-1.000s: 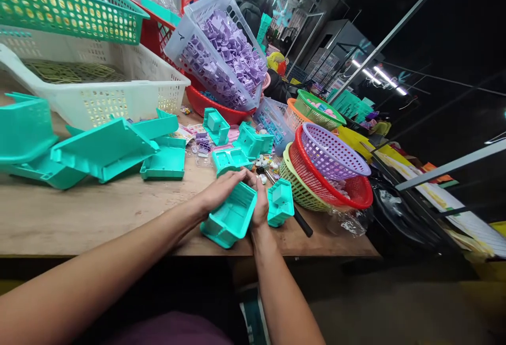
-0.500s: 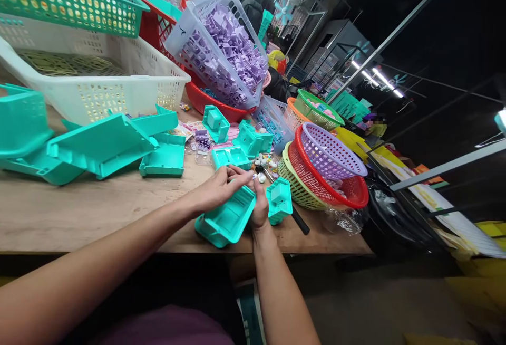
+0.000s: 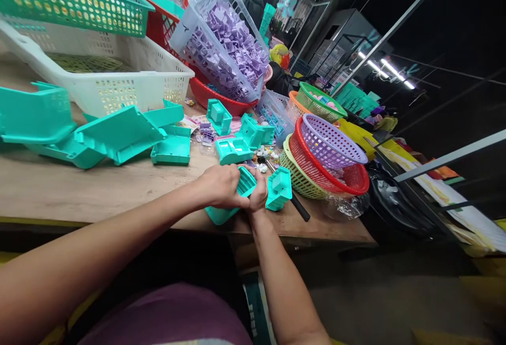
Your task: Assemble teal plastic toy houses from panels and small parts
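Note:
A teal plastic box (image 3: 222, 215) rests at the table's front edge with both my hands on it. My left hand (image 3: 222, 185) lies across its open top, fingers curled and thumb pointing toward the right wrist. From the other side my right hand (image 3: 258, 191) wraps the box's right wall, with its thumb near the upper rim. Between the hands a strip of the ribbed inside shows; my fingers hide the rest. Just right of my right hand stands a smaller teal part (image 3: 279, 189). Beyond the hands sit another teal piece (image 3: 234, 151) and small white bits (image 3: 262, 167).
Teal panels (image 3: 118, 136) pile up at the left, before a white basket (image 3: 134, 89). A tilted clear basket (image 3: 221, 44) holds purple pieces. Stacked round baskets (image 3: 332, 160) stand at the right, near a black-handled tool (image 3: 299, 208).
My left hand has come down from the box's far edge onto its open top, fingers now curled. The box has turned, and the view has shifted slightly.

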{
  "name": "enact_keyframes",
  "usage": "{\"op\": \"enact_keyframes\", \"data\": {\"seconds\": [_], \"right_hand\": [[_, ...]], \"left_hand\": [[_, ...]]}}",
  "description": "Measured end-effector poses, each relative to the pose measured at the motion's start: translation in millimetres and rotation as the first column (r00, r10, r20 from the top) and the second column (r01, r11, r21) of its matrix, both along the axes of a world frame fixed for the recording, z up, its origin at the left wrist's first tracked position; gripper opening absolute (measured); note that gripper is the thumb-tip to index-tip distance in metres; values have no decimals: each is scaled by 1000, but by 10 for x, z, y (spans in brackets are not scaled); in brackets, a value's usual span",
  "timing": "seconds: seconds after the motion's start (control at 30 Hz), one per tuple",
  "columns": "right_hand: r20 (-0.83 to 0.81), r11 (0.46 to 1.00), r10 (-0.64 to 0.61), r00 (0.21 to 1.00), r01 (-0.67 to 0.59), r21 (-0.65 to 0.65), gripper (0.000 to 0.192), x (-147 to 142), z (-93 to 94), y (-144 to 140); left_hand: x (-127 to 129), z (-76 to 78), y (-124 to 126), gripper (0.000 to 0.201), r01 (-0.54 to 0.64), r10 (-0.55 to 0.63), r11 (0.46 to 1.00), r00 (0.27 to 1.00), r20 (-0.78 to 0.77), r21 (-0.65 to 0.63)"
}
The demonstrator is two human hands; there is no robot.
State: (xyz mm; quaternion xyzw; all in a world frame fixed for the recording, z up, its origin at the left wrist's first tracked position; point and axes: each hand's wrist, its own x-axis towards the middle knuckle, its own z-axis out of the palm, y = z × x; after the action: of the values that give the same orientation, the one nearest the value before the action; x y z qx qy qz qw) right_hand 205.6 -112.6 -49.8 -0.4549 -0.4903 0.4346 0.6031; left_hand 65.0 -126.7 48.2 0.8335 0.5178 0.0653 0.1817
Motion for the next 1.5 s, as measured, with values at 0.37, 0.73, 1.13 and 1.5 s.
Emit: {"op": "enact_keyframes", "data": {"seconds": [0.37, 0.73, 1.13, 1.5], "right_hand": [[-280, 988, 9, 960, -52, -146, 70, -27, 56, 107], [955, 819, -289, 68, -500, 283, 66, -169, 1094, -272], [935, 843, -123, 333, -462, 276, 60, -63, 1102, -169], [243, 976, 180, 953, -203, 75, 82, -107, 31, -244]], "left_hand": [[-457, -710, -238, 94, -150, 58, 985, 765, 641, 90], [-323, -514, -249, 33, -120, -77, 955, 780, 621, 270], [-283, -526, -203, 39, -182, -9, 959, 745, 667, 216], [-867, -516, -241, 112, 2, -163, 858, 949, 270, 514]]}}
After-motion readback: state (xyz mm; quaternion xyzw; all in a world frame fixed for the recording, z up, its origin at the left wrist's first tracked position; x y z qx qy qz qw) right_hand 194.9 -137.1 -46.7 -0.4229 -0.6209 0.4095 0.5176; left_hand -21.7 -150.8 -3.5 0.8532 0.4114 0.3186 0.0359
